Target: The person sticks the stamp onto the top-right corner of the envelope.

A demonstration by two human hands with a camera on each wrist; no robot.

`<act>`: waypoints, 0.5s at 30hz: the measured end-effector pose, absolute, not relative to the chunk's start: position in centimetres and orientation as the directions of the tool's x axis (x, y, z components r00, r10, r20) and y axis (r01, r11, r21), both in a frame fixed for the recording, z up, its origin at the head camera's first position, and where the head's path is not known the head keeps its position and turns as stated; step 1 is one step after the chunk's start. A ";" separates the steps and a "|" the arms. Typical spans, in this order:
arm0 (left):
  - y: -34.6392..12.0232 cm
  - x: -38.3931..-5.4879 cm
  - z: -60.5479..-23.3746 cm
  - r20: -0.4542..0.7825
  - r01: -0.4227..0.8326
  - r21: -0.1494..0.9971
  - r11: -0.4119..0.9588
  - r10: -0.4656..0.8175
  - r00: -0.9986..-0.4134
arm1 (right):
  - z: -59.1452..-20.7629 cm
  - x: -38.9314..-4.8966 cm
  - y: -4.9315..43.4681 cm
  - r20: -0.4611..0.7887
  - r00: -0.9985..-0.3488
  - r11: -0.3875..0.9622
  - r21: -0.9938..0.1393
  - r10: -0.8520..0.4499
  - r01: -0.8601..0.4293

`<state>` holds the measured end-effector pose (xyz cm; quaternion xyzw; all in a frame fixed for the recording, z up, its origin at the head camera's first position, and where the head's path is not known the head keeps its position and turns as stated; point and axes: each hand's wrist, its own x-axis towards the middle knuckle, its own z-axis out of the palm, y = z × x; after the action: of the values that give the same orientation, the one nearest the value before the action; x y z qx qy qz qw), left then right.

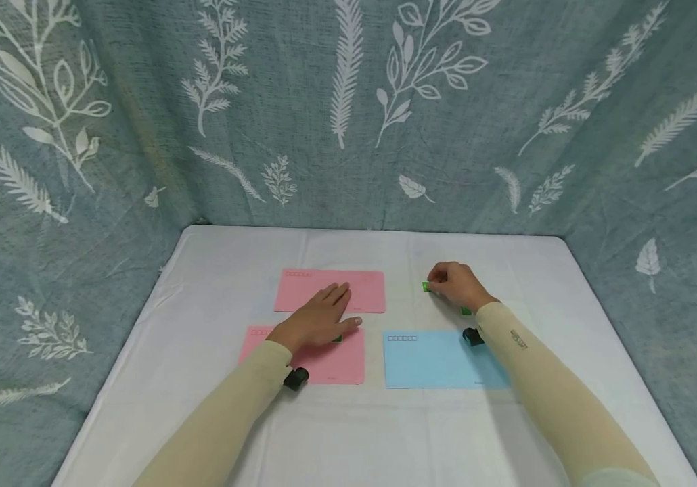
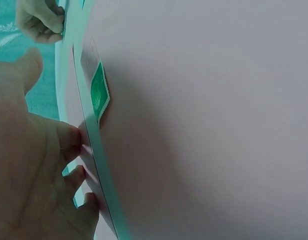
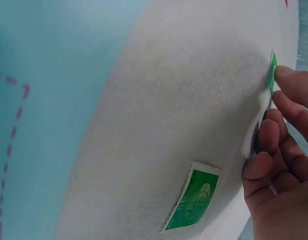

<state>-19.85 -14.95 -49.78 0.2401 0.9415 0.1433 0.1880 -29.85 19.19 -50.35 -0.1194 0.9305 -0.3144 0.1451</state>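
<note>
My left hand (image 1: 317, 319) reaches over the near pink envelope (image 1: 339, 365), its extended fingers touching the lower part of the far pink envelope (image 1: 368, 292). Under its thumb side, a green postage stamp (image 2: 99, 93) lies on the near envelope's upper right area. Farther right, my right hand (image 1: 459, 284) pinches another green stamp (image 3: 272, 74) by its edge between thumb and forefinger, close to the white cloth. Nearer its wrist, a third green stamp (image 3: 193, 199) with a globe-like print rests on the cloth.
A blue envelope (image 1: 428, 368) lies at the near right, partly beneath the right forearm. White cloth (image 1: 336, 433) covers the table. Teal curtains (image 1: 300, 115) with white leaf prints hang behind it and at both sides.
</note>
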 end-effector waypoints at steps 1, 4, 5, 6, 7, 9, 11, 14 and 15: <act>-14.9 -19.9 -49.8 -0.290 0.400 0.355 0.845 0.506 -0.812 | -50.4 -29.9 19.2 -0.193 -0.929 0.777 -0.615 -0.315 -0.135; -14.9 -20.0 -49.9 -0.292 0.401 0.357 0.844 0.508 -0.810 | -50.5 -30.0 19.3 -0.180 -0.927 0.779 -0.606 -0.328 -0.157; -14.9 -20.0 -49.9 -0.292 0.401 0.356 0.844 0.508 -0.810 | -50.6 -30.1 19.3 -0.177 -0.927 0.778 -0.607 -0.331 -0.162; -14.9 -20.1 -50.0 -0.292 0.400 0.357 0.844 0.507 -0.811 | -50.7 -30.1 19.3 -0.177 -0.926 0.778 -0.607 -0.333 -0.163; -14.9 -20.1 -50.0 -0.296 0.400 0.352 0.846 0.506 -0.810 | -50.7 -30.1 19.3 -0.178 -0.926 0.776 -0.610 -0.334 -0.162; -15.0 -20.1 -50.1 -0.301 0.397 0.350 0.848 0.504 -0.810 | -50.9 -30.2 19.2 -0.182 -0.927 0.772 -0.617 -0.329 -0.153; -15.0 -20.0 -50.2 -0.303 0.399 0.349 0.848 0.504 -0.809 | -50.9 -30.2 19.2 -0.184 -0.927 0.769 -0.622 -0.326 -0.147; -15.1 -20.0 -50.2 -0.298 0.403 0.342 0.849 0.504 -0.810 | -50.9 -30.1 19.1 -0.175 -0.929 0.764 -0.628 -0.327 -0.150; -15.0 -20.0 -50.2 -0.295 0.404 0.342 0.849 0.505 -0.811 | -50.9 -30.0 19.1 -0.169 -0.930 0.763 -0.628 -0.326 -0.153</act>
<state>-19.99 -15.05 -50.16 0.2412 0.9424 0.1326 0.1903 -30.05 19.06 -50.87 -0.1289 0.9290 -0.3193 0.1352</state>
